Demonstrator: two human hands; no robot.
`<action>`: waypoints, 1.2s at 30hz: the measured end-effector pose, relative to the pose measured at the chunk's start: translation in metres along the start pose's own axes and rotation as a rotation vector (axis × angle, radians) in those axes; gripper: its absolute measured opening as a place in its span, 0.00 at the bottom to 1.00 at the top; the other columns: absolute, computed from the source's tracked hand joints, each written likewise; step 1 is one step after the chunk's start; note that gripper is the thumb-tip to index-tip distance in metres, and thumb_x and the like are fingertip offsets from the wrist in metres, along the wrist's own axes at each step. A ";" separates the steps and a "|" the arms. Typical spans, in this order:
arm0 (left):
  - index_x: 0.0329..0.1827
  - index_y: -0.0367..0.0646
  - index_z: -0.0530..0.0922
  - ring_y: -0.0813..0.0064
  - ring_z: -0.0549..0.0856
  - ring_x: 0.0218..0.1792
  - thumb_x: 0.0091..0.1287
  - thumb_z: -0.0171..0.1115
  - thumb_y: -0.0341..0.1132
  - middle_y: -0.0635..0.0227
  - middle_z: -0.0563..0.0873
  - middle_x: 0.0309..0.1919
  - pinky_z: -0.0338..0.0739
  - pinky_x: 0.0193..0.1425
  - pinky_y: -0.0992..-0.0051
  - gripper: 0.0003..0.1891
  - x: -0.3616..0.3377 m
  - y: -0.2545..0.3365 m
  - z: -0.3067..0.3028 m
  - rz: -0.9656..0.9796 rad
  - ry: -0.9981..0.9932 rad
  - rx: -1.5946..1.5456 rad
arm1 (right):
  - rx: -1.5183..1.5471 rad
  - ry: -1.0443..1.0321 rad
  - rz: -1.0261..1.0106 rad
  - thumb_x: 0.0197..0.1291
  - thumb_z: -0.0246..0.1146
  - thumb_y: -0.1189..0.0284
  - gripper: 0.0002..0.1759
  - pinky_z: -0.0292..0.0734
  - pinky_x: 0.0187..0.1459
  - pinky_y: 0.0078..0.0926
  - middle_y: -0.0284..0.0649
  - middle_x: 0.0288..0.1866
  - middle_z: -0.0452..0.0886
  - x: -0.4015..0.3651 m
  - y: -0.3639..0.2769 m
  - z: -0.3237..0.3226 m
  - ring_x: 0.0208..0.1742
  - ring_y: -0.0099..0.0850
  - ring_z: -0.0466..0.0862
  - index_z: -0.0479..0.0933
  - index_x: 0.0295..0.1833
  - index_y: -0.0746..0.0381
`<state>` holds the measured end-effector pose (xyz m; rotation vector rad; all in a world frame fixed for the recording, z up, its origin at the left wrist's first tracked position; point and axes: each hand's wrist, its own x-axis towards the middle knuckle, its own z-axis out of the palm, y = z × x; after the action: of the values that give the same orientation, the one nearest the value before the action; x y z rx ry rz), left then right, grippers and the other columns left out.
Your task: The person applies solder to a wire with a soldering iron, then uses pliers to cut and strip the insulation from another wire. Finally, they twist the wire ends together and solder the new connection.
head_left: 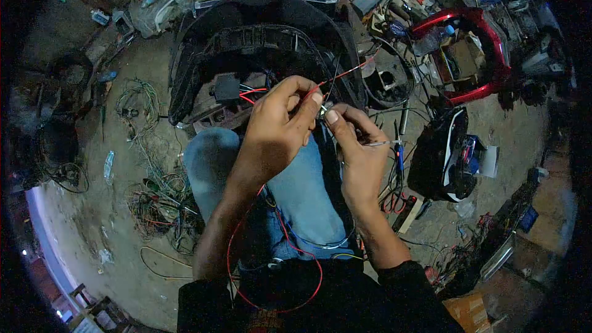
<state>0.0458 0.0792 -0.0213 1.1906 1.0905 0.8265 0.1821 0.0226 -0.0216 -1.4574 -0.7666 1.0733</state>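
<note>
My left hand (277, 120) is closed in a pinch on a red wire (348, 71), whose far end points up and to the right. A dark thin wire (333, 80) rises beside it. Close by, my right hand (357, 142) pinches a small silvery piece (323, 110) at the left fingertips; its exact kind is too small to tell. A thin pale rod (382, 143) sticks out from my right hand. More red wire (321, 277) loops down over my lap. Ahead, a black box-shaped part (226, 88) with red and white leads lies inside a black plastic vehicle panel (265, 12).
Tangled wires (160, 203) lie on the floor at left. On the right are a black bag (431, 160), red-handled scissors (394, 203) and a glossy red curved panel (502, 49). Boxes, bottles and loose parts crowd the back right.
</note>
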 end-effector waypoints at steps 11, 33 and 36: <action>0.55 0.38 0.78 0.83 0.77 0.25 0.80 0.60 0.38 0.70 0.80 0.27 0.73 0.28 0.79 0.12 0.000 0.004 -0.001 -0.022 -0.058 0.066 | -0.139 0.090 -0.142 0.77 0.61 0.62 0.18 0.60 0.33 0.17 0.26 0.37 0.72 0.011 -0.014 -0.037 0.33 0.15 0.65 0.79 0.61 0.63; 0.48 0.37 0.80 0.84 0.76 0.23 0.77 0.63 0.34 0.68 0.80 0.20 0.69 0.28 0.75 0.08 -0.001 0.002 0.003 0.007 0.020 0.102 | -0.097 -0.187 -0.043 0.81 0.54 0.65 0.16 0.59 0.29 0.15 0.29 0.31 0.77 -0.009 -0.012 -0.048 0.29 0.14 0.69 0.76 0.65 0.62; 0.48 0.37 0.80 0.84 0.75 0.23 0.76 0.63 0.34 0.69 0.80 0.20 0.69 0.28 0.75 0.08 0.000 0.001 0.001 0.021 0.010 0.114 | -0.053 -0.214 -0.021 0.81 0.54 0.65 0.16 0.59 0.29 0.15 0.30 0.31 0.78 -0.009 -0.010 -0.046 0.28 0.14 0.69 0.75 0.65 0.62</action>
<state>0.0470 0.0786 -0.0206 1.2959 1.1474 0.7950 0.2221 -0.0014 -0.0110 -1.3896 -0.9653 1.2141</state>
